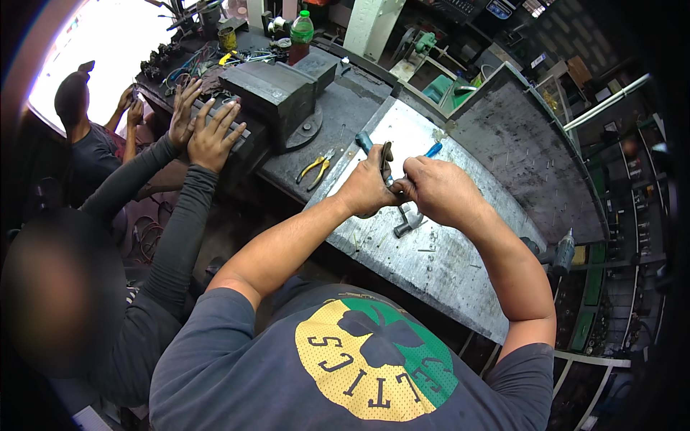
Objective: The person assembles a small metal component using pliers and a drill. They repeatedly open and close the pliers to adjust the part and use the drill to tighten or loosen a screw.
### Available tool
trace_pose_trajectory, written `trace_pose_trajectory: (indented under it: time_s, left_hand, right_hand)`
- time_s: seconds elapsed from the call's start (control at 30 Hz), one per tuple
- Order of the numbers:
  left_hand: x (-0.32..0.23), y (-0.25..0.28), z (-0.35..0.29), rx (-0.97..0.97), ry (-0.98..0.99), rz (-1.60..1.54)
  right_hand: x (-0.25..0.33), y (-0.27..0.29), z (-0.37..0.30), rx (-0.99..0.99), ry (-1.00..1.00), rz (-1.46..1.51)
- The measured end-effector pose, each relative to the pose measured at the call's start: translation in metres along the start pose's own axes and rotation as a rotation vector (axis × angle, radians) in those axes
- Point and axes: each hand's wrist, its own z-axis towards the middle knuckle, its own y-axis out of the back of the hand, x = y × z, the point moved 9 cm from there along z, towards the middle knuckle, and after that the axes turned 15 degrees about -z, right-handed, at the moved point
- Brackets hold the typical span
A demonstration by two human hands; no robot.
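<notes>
L grip (368, 184) closed round dark, curved, metal-looking piece (387, 154), held over grey metal tabletop (445, 269). R grip (440, 188) bunched right by it; can't tell how closed or on what. Best keep L firm as the vise, work w/ small R finger moves, & clear grey metal hammer-like tool (408, 221) below.

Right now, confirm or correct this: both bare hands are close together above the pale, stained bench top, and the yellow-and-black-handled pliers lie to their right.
Wrong side: the head view shows the yellow-and-black-handled pliers lying left of the bare left hand and right hand, which are close together above the pale, stained bench top.
</notes>
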Motion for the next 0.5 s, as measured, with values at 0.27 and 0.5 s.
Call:
trace_pose_trajectory:
  time_s: [0.27, 0.5]
  left_hand:
    - [-0.003, 0.002, -0.004, -0.035, -0.132, -0.025]
    - [0.002, 0.008, -0.011, -0.065, -0.083, -0.014]
  right_hand:
    - [-0.002, -0.016, 0.002, 0.118, -0.031, 0.078]
    - [-0.002, -0.028, -0.013, -0.291, -0.075, 0.41]
